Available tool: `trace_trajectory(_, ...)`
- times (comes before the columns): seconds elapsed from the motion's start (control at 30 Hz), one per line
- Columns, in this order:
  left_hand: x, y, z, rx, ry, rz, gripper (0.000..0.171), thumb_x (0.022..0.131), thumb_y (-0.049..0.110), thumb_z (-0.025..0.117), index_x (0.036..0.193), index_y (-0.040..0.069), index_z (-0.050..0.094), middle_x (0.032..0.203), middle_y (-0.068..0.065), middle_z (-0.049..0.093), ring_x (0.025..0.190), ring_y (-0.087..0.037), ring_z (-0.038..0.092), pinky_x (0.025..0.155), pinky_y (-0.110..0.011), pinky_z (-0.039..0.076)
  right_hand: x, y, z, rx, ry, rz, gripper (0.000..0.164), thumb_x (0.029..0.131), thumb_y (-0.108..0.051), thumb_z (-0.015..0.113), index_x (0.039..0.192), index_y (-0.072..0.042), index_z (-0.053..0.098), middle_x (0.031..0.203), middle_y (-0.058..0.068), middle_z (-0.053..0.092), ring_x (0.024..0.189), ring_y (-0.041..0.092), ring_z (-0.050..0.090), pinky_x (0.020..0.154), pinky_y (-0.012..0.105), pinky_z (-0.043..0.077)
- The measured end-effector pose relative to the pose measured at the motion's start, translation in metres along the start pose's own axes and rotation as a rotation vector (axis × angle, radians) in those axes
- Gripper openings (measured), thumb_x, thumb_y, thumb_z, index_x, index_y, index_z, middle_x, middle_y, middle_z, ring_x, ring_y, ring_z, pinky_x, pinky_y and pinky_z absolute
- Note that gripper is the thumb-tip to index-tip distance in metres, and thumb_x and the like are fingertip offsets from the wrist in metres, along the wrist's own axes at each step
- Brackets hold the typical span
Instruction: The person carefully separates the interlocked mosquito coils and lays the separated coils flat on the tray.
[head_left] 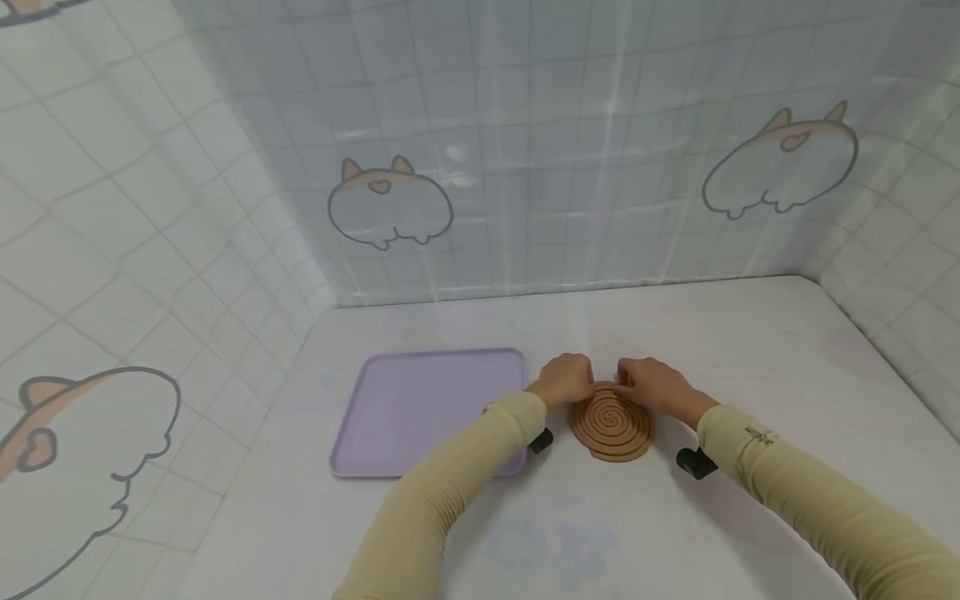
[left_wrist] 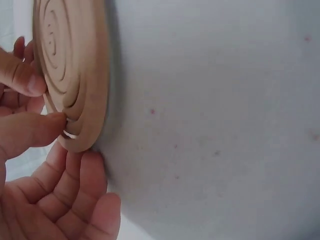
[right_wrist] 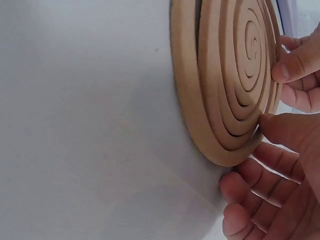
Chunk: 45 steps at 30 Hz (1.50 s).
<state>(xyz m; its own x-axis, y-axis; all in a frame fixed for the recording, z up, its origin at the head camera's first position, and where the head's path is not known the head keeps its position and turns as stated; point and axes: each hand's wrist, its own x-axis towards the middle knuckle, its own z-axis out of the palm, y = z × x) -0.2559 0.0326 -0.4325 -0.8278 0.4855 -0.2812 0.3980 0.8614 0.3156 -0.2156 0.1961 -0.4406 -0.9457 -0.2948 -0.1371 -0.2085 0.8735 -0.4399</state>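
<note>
A flat brown spiral coil (head_left: 611,425), resembling a mosquito coil, lies between both hands on the white table. My left hand (head_left: 566,380) pinches its far rim, and my right hand (head_left: 657,387) pinches the same rim just to the right. Up close in the right wrist view, the right thumb presses the outer rings of the coil (right_wrist: 212,95) from above, with curled fingers under the edge. The left wrist view shows the left hand's thumb (left_wrist: 35,131) on the top face and fingertips beneath. Narrow gaps show between the outer rings.
A shallow lilac tray (head_left: 427,408) lies left of the coil, its right side close to the left forearm. Dark wrist cameras (head_left: 696,463) hang beneath both sleeves. White tiled-pattern walls (head_left: 517,208) with cartoon animal drawings enclose the white tabletop (head_left: 570,533) behind and at the sides.
</note>
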Motion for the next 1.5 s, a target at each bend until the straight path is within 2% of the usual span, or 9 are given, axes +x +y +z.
trace_trajectory(0.33,-0.001,-0.008,-0.011,-0.147,-0.057,0.006,0.015,0.084,0.018,0.065,0.094,0.009,0.069,0.086,0.003,0.065,0.076,-0.009,0.057,0.065,-0.021,0.046,0.001,-0.006,-0.001,0.067,0.048,-0.048,0.010,0.088,-0.015,0.060,0.087,-0.005,0.058,0.068,0.000,0.055,0.059,0.014,0.048,0.052,0.028,0.040)
trace_trajectory(0.47,-0.002,-0.012,-0.016,-0.200,-0.118,0.034,0.016,0.086,0.018,0.063,0.093,0.006,0.071,0.079,0.003,0.065,0.068,-0.007,0.054,0.060,-0.019,0.044,0.003,-0.006,-0.001,0.091,0.058,-0.064,0.010,0.087,-0.015,0.062,0.086,-0.005,0.058,0.068,0.000,0.054,0.060,0.014,0.048,0.053,0.028,0.040)
trace_trajectory(0.6,-0.005,-0.019,-0.021,-0.264,-0.179,0.048,0.016,0.087,0.018,0.062,0.092,0.005,0.071,0.066,0.003,0.057,0.056,-0.008,0.046,0.051,-0.019,0.039,0.003,-0.004,-0.001,0.108,0.072,-0.092,0.012,0.087,-0.016,0.064,0.086,-0.006,0.058,0.069,0.000,0.055,0.062,0.013,0.049,0.055,0.028,0.041)
trace_trajectory(0.73,-0.011,-0.028,-0.025,-0.318,-0.185,0.084,0.018,0.086,0.020,0.065,0.092,0.005,0.071,0.062,0.006,0.051,0.053,-0.006,0.043,0.049,-0.018,0.037,0.000,-0.004,-0.003,0.186,0.061,-0.090,0.019,0.089,-0.021,0.062,0.095,-0.003,0.058,0.078,0.004,0.059,0.070,0.016,0.054,0.060,0.030,0.045)
trace_trajectory(0.9,-0.018,-0.041,-0.028,-0.424,-0.144,0.106,0.019,0.085,0.020,0.067,0.094,0.004,0.071,0.065,0.006,0.055,0.056,-0.007,0.048,0.051,-0.020,0.042,-0.007,0.000,-0.003,0.303,0.047,-0.081,0.030,0.090,-0.028,0.061,0.103,-0.002,0.058,0.082,0.005,0.060,0.074,0.017,0.054,0.062,0.032,0.045)
trace_trajectory(1.13,-0.031,-0.059,-0.032,-0.670,-0.038,0.033,0.016,0.085,0.014,0.066,0.098,0.003,0.067,0.077,-0.002,0.066,0.066,-0.010,0.059,0.057,-0.026,0.046,-0.024,0.002,-0.002,0.509,-0.014,-0.100,0.028,0.091,-0.028,0.059,0.097,0.000,0.054,0.073,0.005,0.061,0.062,0.019,0.054,0.051,0.029,0.044)
trace_trajectory(1.3,-0.039,-0.066,-0.039,-0.739,0.061,0.007,0.017,0.086,0.015,0.066,0.098,0.003,0.066,0.079,-0.004,0.067,0.068,-0.011,0.061,0.059,-0.028,0.047,-0.027,-0.003,-0.001,0.664,-0.043,-0.088,0.026,0.092,-0.023,0.058,0.095,0.002,0.051,0.078,0.015,0.064,0.066,0.024,0.060,0.054,0.033,0.048)
trace_trajectory(1.4,-0.046,-0.067,-0.041,-0.770,0.134,0.016,0.016,0.086,0.015,0.066,0.097,0.003,0.065,0.077,-0.003,0.066,0.066,-0.011,0.060,0.061,-0.032,0.048,-0.028,-0.008,-0.001,0.738,-0.018,-0.060,0.027,0.092,-0.021,0.058,0.097,0.005,0.051,0.081,0.020,0.063,0.066,0.022,0.060,0.055,0.032,0.049)
trace_trajectory(1.5,-0.053,-0.067,-0.043,-0.811,0.212,0.039,0.014,0.086,0.012,0.065,0.095,0.001,0.065,0.076,-0.005,0.065,0.066,-0.011,0.060,0.069,-0.040,0.050,-0.028,-0.015,0.000,0.799,0.030,-0.011,0.028,0.091,-0.020,0.060,0.100,0.005,0.052,0.083,0.019,0.063,0.067,0.019,0.060,0.056,0.030,0.049)
